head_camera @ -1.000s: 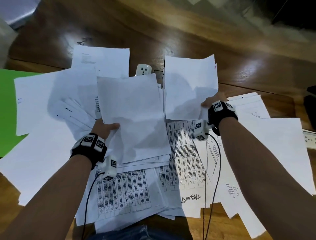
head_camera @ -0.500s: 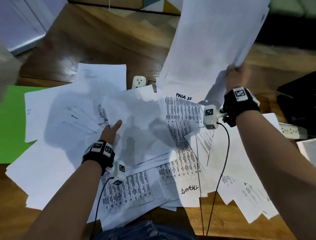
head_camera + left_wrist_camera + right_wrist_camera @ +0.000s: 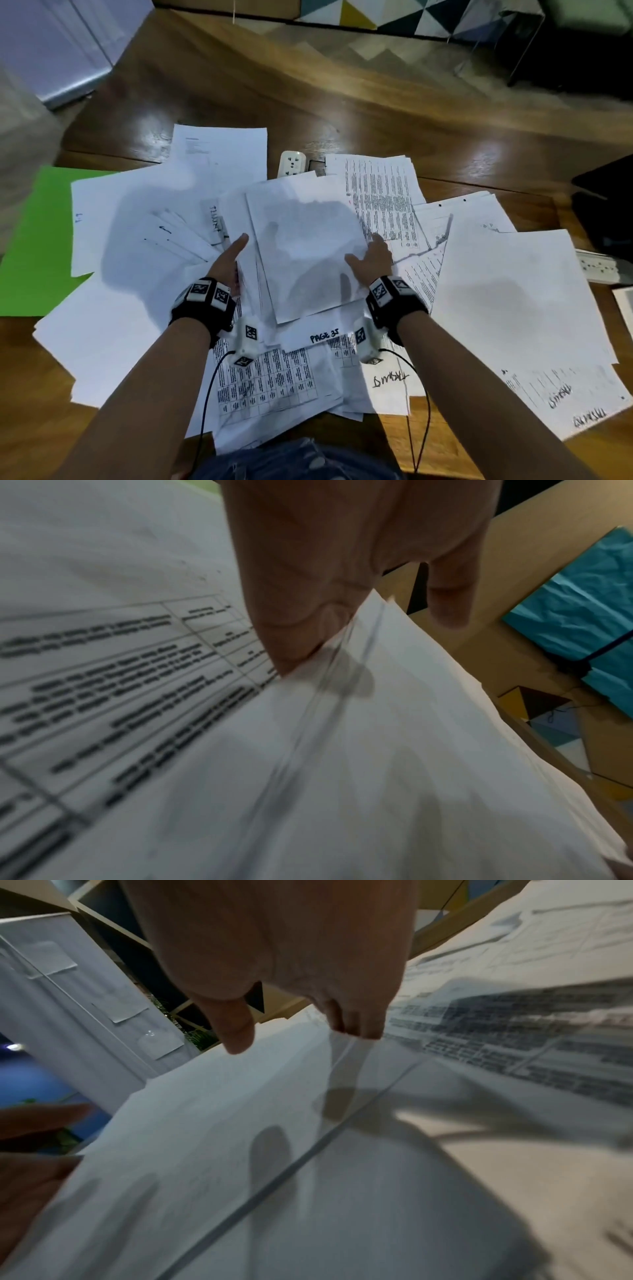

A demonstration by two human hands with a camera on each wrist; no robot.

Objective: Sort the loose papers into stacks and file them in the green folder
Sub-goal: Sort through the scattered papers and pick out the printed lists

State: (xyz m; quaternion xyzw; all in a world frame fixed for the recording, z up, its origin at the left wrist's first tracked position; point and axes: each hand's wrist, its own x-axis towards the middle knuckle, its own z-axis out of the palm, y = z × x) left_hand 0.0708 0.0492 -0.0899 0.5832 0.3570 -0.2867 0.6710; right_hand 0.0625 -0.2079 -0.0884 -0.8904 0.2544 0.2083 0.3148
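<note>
Loose white papers cover the wooden table [image 3: 342,113]. A stack of blank-faced sheets [image 3: 308,246] lies in the middle on top of the others. My left hand [image 3: 227,260] stands against the stack's left edge with its fingers straight. Opposite it, my right hand [image 3: 371,258] is at the right edge, thumb over the top sheet. In the left wrist view the left hand's fingertips [image 3: 291,658] touch the sheet edges [image 3: 342,696]. The right wrist view shows the right hand's fingertips [image 3: 359,1031] at the edge, thumb off the paper [image 3: 222,1123]. The green folder [image 3: 37,240] lies at far left, partly under papers.
Printed table sheets [image 3: 380,192] lie behind the stack, and one marked PAGE 35 [image 3: 323,337] in front. Large white sheets [image 3: 513,308] spread to the right. A white socket block [image 3: 291,163] pokes out at the back. A power strip [image 3: 599,265] and a dark object [image 3: 606,205] sit at far right.
My right hand brought its raised bundle of sheets down onto the middle stack. My left hand has gone from resting on the stack to standing at its left edge.
</note>
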